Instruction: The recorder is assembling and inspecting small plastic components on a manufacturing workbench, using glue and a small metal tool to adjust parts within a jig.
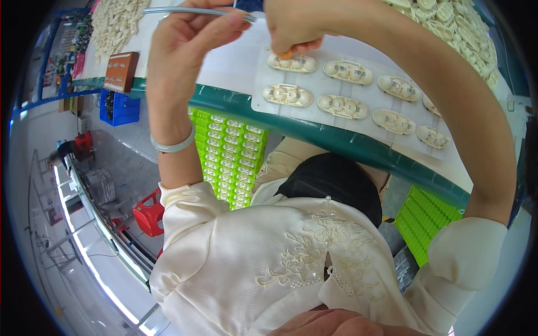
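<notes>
My left hand (185, 45) is closed around slim silvery tweezers (190, 10), held nearly level above the table. To its right, my right hand (294, 28) reaches down with its fingers pinched together. A small orange bit (285, 55) shows at those fingertips, and what it is I cannot make out. Just under them lies a cream oval plastic part (292, 63) with round humps. Several like parts, such as one cream oval part (287, 95) in the near row, lie in two rows on a pale sheet (261, 78).
Heaps of cream plastic pieces (115, 25) and larger cream shells (459, 28) lie at the back. A brown block (121, 71) stands at the left. The table has a green front edge (224, 101). Below are a green tray (230, 162), a blue bin (120, 108) and a red stool (149, 214).
</notes>
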Tool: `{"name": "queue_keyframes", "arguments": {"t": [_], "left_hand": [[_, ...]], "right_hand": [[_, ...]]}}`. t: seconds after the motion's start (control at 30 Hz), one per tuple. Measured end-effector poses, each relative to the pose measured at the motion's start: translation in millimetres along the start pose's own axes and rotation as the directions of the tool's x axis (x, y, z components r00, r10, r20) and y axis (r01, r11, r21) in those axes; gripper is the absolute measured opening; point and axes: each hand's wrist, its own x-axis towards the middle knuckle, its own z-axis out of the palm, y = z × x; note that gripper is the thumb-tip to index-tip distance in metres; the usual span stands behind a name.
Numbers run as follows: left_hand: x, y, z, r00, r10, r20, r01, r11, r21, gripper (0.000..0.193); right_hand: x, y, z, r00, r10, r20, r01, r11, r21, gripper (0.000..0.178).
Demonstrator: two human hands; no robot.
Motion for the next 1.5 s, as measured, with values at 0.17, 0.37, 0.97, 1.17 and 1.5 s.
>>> {"name": "queue_keyframes", "arguments": {"t": [0.17,0.37,0.97,1.17,1.5], "left_hand": [[16.3,-8.0,24.8,0.987,0.008,0.162,-0.009,1.000,0.010,0.021],[42.0,4.7,91.9,0.887,-0.011,0.462,0.017,1.000,-0.009,0.014],[38.4,3.4,134.8,0.759,-0.097,0.644,0.051,0.995,0.090,0.012],[37.2,0.8,134.0,0.784,-0.053,0.618,0.030,0.998,0.048,0.016],[37.0,26.4,140.0,0.732,-0.050,0.679,0.011,0.998,0.061,0.010]], "right_hand": [[-63.7,38.6,5.5,0.972,0.161,-0.172,0.003,0.724,0.690,0.020],[-134.4,81.3,64.8,0.879,0.262,-0.398,0.003,0.832,0.555,0.019],[-158.4,63.0,114.9,0.775,0.326,-0.541,0.052,0.820,0.570,0.019],[-156.6,63.8,116.9,0.758,0.290,-0.584,0.093,0.838,0.537,0.020],[-155.4,66.6,123.9,0.753,0.263,-0.604,0.107,0.856,0.506,0.013]]}}
